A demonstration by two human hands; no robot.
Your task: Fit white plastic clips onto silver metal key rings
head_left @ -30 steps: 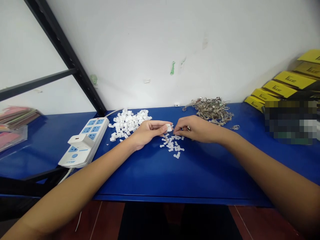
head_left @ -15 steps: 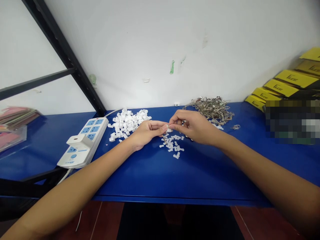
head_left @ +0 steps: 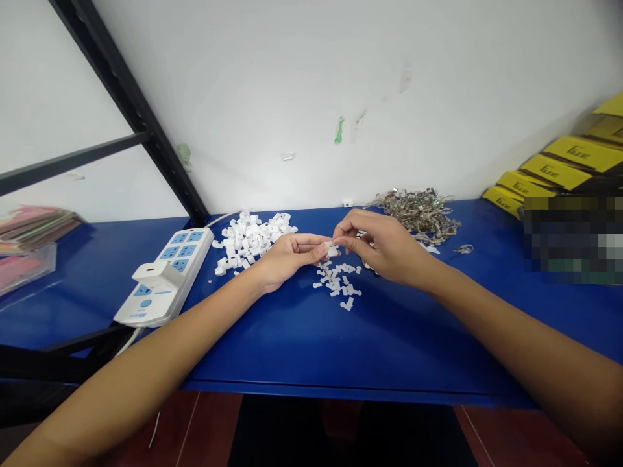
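My left hand [head_left: 287,261] pinches a small white plastic piece [head_left: 333,250] between thumb and fingers. From the other side, the thumb and forefinger of my right hand [head_left: 377,243] are closed at the piece's upper edge; what lies between those fingertips is too small to make out. Just below the hands, flat white cut-outs [head_left: 346,288] lie scattered on the blue tabletop [head_left: 302,344]. A heap of white plastic housings [head_left: 248,237] sits left of my left hand. Behind my right hand is a tangled pile of metal-coloured parts [head_left: 421,211].
A white power strip [head_left: 195,259] with a plugged-in white adapter [head_left: 158,277] stands on the left, beside a black shelf frame [head_left: 131,97]. Yellow boxes [head_left: 559,172] are stacked at the right. Papers [head_left: 34,230] lie far left. A white wall rises behind.
Both hands stay together, and the right fingertips have shifted slightly at the white piece, which shows a little more. The whole view has moved slightly.
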